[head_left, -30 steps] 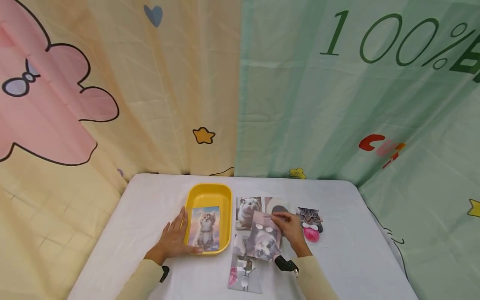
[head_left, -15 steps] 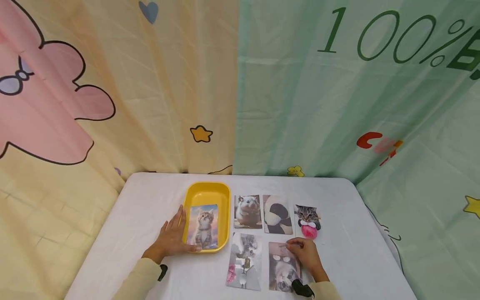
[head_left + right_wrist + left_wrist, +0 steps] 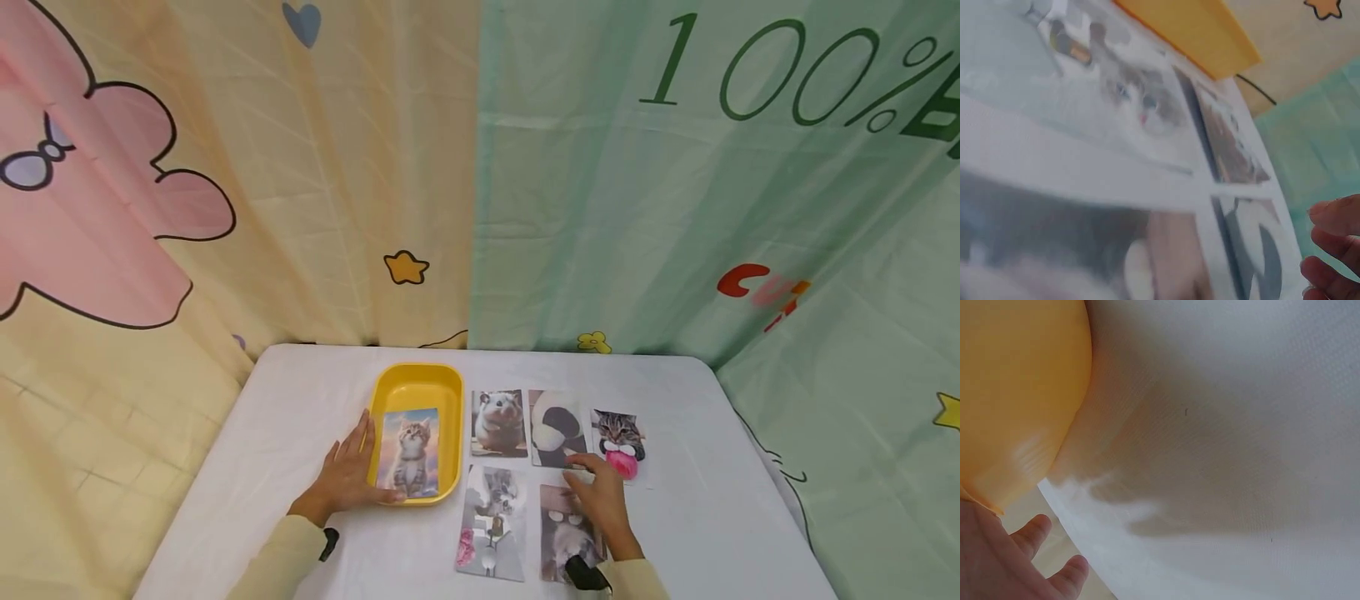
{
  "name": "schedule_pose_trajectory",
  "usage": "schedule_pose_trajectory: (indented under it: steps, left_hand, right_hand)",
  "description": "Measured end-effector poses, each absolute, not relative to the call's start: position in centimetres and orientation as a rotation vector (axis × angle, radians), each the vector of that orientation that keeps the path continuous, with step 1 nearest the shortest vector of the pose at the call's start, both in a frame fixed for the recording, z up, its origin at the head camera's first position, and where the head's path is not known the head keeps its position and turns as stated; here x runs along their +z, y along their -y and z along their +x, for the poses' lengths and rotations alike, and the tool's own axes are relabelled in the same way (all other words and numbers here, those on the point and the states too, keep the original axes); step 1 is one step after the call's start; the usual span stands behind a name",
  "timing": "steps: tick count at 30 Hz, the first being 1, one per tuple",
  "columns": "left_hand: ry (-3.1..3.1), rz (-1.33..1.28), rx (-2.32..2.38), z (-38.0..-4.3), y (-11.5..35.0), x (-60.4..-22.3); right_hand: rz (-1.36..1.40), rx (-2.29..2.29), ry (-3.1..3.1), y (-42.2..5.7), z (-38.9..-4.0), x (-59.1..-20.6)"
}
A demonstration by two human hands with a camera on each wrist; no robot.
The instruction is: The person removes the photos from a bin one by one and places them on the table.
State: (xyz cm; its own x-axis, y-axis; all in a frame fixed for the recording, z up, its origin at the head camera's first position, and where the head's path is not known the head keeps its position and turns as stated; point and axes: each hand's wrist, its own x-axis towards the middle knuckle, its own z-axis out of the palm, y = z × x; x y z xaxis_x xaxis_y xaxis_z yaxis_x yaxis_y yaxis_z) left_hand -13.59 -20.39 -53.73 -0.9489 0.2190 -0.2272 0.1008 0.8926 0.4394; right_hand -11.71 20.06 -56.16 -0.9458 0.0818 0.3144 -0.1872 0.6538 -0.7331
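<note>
Left hand (image 3: 347, 475) touches a tray (image 3: 420, 382) (yellow); right hand (image 3: 606, 502) overhangs a card (image 3: 561, 532).

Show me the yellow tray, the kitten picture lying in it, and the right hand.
Yellow tray (image 3: 418, 394): head view, bare floor, far end.
Kitten picture (image 3: 410, 457): head view, kitten's chest.
Right hand (image 3: 606, 500): head view, back of the hand.

A curtained-off nook, this one, and whether a home or a workplace lies around it, there's no telling! Right past the far edge of the white surface (image 3: 315, 392) hang the drapes: yellow curtain (image 3: 352, 192) wrapping the far left corner and running down the left edge, green curtain (image 3: 585, 217) taking the far right corner, and just look at those prints, a pink cartoon figure (image 3: 112, 192), an orange star (image 3: 407, 267), big "100%" lettering (image 3: 667, 60), soft pastels all round
</note>
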Motion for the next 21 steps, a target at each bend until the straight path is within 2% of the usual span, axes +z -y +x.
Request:
schedule_pose_trajectory:
  steps: [11, 21]
  left_hand:
    - [-2.769, 0.219, 0.636, -13.5, 20.3, -53.8]
    - [-2.815, 0.281, 0.608, -13.6, 20.5, -53.9]
  right_hand:
    - [0.448, 1.493, 2.504, -10.1, -16.6, -52.1]
    - [0.657, 1.633, 2.655, -1.2, -20.4, -52.2]
